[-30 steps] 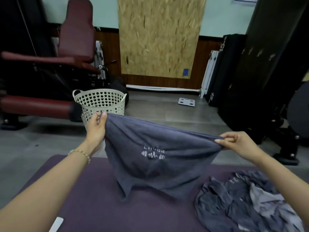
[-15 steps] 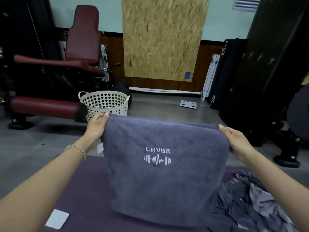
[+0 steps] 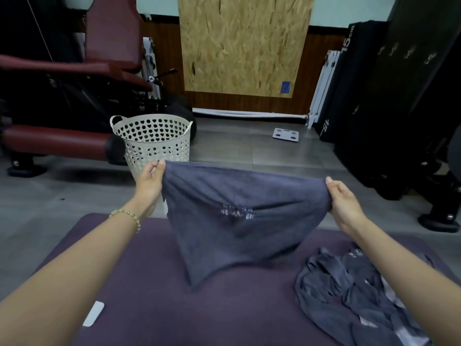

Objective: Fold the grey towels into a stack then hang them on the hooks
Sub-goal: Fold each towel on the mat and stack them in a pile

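Observation:
A grey towel (image 3: 239,221) with a white logo hangs in the air above the purple mat (image 3: 149,295). My left hand (image 3: 149,183) pinches its top left corner and my right hand (image 3: 344,203) grips its top right corner. The cloth sags and bunches between them, its lower end pointing down to the mat. A crumpled heap of grey towels (image 3: 349,295) lies on the mat at the right, under my right forearm. A row of hooks (image 3: 409,52) shows on the dark panel at the upper right.
A cream perforated basket (image 3: 154,141) stands on the floor beyond the mat. A red padded gym bench (image 3: 62,141) fills the left. A white scale (image 3: 285,134) lies on the floor. Black machine feet (image 3: 439,221) sit at the right. A white card (image 3: 93,313) lies on the mat.
The towel was stretched flat half a second ago; now it hangs slack and wrinkled, lower toward the mat, with its bottom drawn to a point. Both hands keep their corners.

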Demonstrator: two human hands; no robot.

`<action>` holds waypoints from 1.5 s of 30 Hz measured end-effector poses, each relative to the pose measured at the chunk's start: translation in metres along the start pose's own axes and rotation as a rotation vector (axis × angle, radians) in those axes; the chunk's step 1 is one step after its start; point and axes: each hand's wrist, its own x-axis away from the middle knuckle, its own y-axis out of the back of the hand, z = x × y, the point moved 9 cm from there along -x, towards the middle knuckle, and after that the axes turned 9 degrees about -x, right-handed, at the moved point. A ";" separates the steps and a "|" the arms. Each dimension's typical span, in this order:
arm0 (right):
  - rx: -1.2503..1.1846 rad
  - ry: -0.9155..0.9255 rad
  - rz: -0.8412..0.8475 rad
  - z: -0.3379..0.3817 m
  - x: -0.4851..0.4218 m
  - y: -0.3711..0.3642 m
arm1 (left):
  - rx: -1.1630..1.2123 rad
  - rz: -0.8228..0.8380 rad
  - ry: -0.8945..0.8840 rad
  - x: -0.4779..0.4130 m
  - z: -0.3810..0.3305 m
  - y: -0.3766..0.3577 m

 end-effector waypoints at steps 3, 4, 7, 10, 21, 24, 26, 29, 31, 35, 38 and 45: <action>0.044 -0.002 -0.031 -0.016 0.004 0.003 | -0.084 -0.020 -0.026 -0.002 0.017 0.007; 0.074 -0.013 -0.045 -0.026 0.006 0.006 | -0.129 -0.007 -0.021 -0.001 0.028 0.007; 0.136 -0.102 -0.069 -0.076 0.015 0.018 | -0.232 0.060 0.020 0.012 0.072 0.006; 0.233 -0.209 -0.032 -0.135 0.035 0.025 | -0.378 0.127 0.112 0.035 0.125 0.004; 0.467 -0.606 0.106 -0.325 0.091 0.052 | -0.616 0.381 0.526 0.089 0.335 -0.002; 0.493 -0.644 0.095 -0.359 0.086 0.061 | -0.645 0.408 0.553 0.086 0.375 -0.006; 0.524 -0.623 0.079 -0.376 0.076 0.066 | -0.651 0.429 0.520 0.080 0.395 -0.014; 0.532 -0.538 0.046 -0.392 0.053 0.067 | -0.680 0.426 0.464 0.061 0.412 -0.030; 0.549 -0.440 0.008 -0.398 0.032 0.068 | -0.665 0.385 0.417 0.043 0.421 -0.044; 0.558 -0.341 -0.078 -0.422 -0.006 0.075 | -0.608 0.295 0.374 0.012 0.445 -0.066; 0.548 -0.351 -0.091 -0.450 -0.023 0.078 | -0.597 0.284 0.373 0.002 0.474 -0.076; 0.418 -0.465 -0.201 -0.487 -0.003 0.095 | -0.559 0.387 0.616 0.024 0.513 -0.062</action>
